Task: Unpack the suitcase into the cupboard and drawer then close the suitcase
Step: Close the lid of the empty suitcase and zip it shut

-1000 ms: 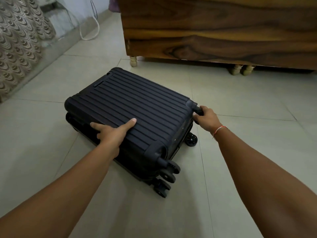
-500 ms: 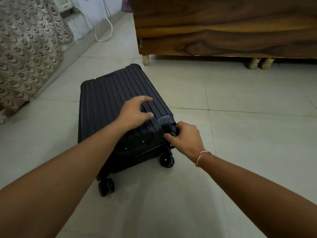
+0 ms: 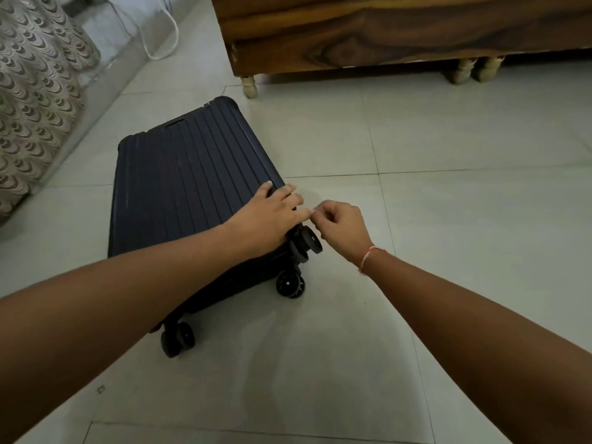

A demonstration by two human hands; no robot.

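A dark navy ribbed hard-shell suitcase [image 3: 185, 187] lies flat and closed on the tiled floor, its wheels [image 3: 290, 283] pointing toward me. My left hand [image 3: 269, 216] rests on the lid's near right corner, fingers fairly straight and reaching over the edge. My right hand [image 3: 342, 229] hovers just right of that corner, above the upper wheel [image 3: 309, 243]. It is off the case, with fingers curled and nothing visible in them. A thread band sits on that wrist. No cupboard or drawer is identifiable.
A low wooden furniture piece [image 3: 384, 33] on short turned legs [image 3: 249, 86] stands beyond the suitcase. A patterned curtain [image 3: 32, 107] hangs at the left, with a white cable [image 3: 169, 43] looping along the wall. Pale floor tiles spread to the right and toward me.
The suitcase has been swung round so its wheels face me. My right hand has let go of the corner and pulled slightly right. My left hand slid to the near right corner.
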